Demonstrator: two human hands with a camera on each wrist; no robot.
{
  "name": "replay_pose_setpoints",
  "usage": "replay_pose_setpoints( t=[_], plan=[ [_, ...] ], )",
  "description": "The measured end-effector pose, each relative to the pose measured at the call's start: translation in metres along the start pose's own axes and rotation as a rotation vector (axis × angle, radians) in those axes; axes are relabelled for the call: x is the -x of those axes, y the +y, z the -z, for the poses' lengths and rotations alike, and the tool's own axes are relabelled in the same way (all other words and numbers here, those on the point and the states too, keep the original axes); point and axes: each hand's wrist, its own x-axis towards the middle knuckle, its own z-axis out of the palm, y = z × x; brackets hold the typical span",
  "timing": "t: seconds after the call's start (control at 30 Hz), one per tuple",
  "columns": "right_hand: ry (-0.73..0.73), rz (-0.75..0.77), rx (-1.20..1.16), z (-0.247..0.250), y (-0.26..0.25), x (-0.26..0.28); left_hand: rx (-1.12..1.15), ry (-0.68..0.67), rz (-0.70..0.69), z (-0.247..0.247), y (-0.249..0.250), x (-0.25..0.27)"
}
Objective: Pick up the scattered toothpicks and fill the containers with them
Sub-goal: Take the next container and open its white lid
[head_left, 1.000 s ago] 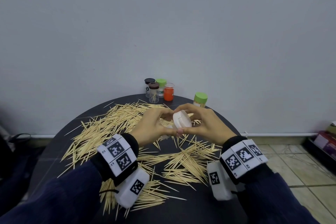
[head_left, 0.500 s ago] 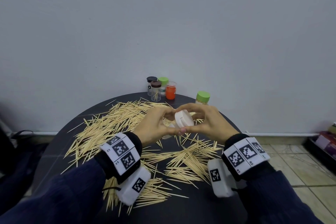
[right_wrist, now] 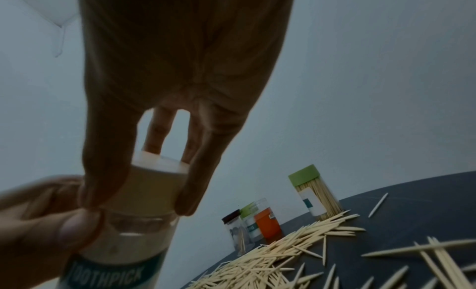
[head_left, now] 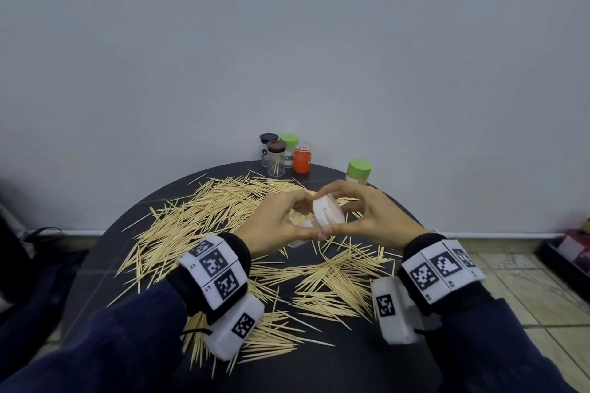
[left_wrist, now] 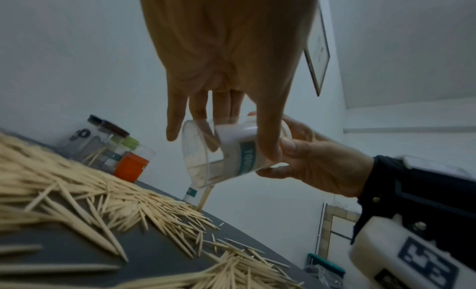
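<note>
Where toothpicks (head_left: 204, 220) lie, dark table (head_left: 344, 370)

Plain room, bare wall (head_left: 287, 41), tiled floor (head_left: 523, 293)

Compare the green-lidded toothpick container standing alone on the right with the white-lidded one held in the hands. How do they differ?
The green-lidded container stands upright on the table, untouched; the white-lidded container is held tilted in the air, the left hand round its body and the right hand on its white lid. The green-lidded one looks packed with toothpicks; the white-lidded one looks nearly empty. Both are clear cylinders with a teal-and-white label.
</note>
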Motion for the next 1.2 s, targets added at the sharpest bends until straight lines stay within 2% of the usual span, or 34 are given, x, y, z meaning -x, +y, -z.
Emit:
replay_pose_setpoints(
  t=[0.2, 0.33, 0.47, 0.57, 0.7, 0.83, 1.0, 1.13, 1.2],
  plan=[
    [0.085, -0.059, -0.084, -0.004, -0.007, 0.001, -0.004, 0.014, -0.017, -0.002, 0.003, 0.002],
    [0.118, -0.131, -0.014, -0.009, -0.006, -0.003, -0.037, 0.021, -0.018, -0.003, 0.003, 0.003],
    [0.111, -0.109, 0.055, -0.009, -0.004, -0.007, -0.057, -0.074, 0.009, -0.001, 0.005, 0.004],
    [0.09, -0.059, 0.01, 0.001, -0.005, -0.005, -0.013, -0.113, 0.067, 0.006, -0.003, 0.006],
    [0.143, -0.032, -0.071, 0.03, -0.001, -0.001, 0.033, -0.081, 0.108, 0.02, -0.007, 0.009],
    [0.069, -0.079, 0.022, 0.021, 0.011, -0.001, 0.116, -0.03, 0.11, 0.019, 0.001, 0.002],
    [0.107, -0.136, 0.137, 0.021, 0.019, -0.001, 0.16, -0.045, 0.127, 0.015, 0.001, 0.004],
    [0.142, -0.192, 0.313, 0.025, 0.024, 0.001, 0.166, -0.021, 0.126, 0.014, 0.001, 0.003],
    [0.125, -0.265, 0.478, 0.03, 0.028, 0.003, 0.181, -0.011, 0.124, 0.013, 0.002, 0.003]
  ],
)
